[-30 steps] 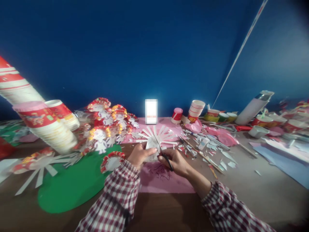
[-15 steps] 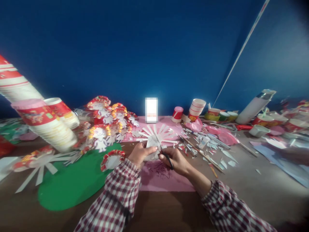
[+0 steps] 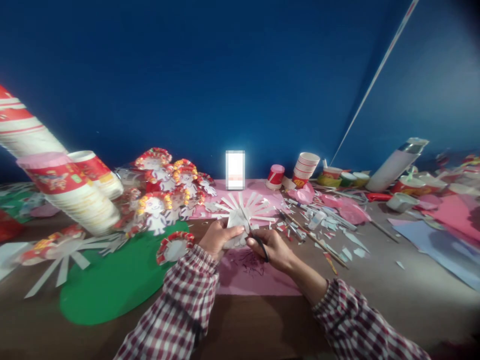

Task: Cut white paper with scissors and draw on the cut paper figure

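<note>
The left hand (image 3: 217,241) has its grip closed on a piece of white paper (image 3: 236,243), held above a pink sheet (image 3: 262,285) on the brown surface (image 3: 258,325). The right hand (image 3: 278,250) grips black-handled scissors (image 3: 265,250), their blades slanting across the paper. Splayed white paper strips (image 3: 264,218) fan out just behind. A green sheet (image 3: 112,295) lies to the left; paper scraps (image 3: 360,252) litter the right.
</note>
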Demonstrator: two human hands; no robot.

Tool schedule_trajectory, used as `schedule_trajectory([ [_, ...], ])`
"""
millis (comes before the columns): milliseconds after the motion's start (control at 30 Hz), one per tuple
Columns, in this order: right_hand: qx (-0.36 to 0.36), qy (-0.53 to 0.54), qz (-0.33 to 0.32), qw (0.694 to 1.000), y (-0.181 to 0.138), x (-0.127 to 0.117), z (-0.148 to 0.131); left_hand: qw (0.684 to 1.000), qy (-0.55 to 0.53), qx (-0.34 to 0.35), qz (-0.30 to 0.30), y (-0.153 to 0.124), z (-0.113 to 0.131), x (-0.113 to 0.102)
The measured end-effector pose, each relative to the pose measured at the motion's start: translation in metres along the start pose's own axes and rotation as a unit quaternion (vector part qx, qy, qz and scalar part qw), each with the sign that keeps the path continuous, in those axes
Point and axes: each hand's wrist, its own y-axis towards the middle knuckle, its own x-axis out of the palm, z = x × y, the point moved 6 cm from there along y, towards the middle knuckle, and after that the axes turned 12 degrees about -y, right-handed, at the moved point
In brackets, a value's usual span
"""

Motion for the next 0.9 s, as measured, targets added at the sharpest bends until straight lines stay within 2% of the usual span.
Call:
schedule_trajectory([
  [200, -0.006, -0.002, 0.005, 1.000, -0.0002, -0.0017, -0.0046, 1.000, 0.010, -0.004, 0.013, -0.0010, 0.0019, 0.0010],
  [400, 0.004, 0.022, -0.006, 1.000, 0.0016, -0.0017, -0.0013, 0.995, 0.085, 0.000, 0.049, 0.0012, 0.0079, -0.0045],
  [567, 0.001, 0.028, -0.021, 0.999, 0.0008, 0.0005, -0.0006, 0.996, 0.071, 0.011, 0.062, 0.0013, 0.0085, -0.0040],
  [767, -0.002, 0.024, -0.021, 0.999, 0.0012, 0.0033, -0.0025, 0.993, 0.054, 0.015, 0.105, 0.0016, 0.0043, -0.0077],
  [900, -0.008, 0.035, -0.030, 0.999, 0.0021, 0.0052, -0.0038, 0.992, 0.056, 0.030, 0.106, 0.0027, 0.0033, -0.0069],
])
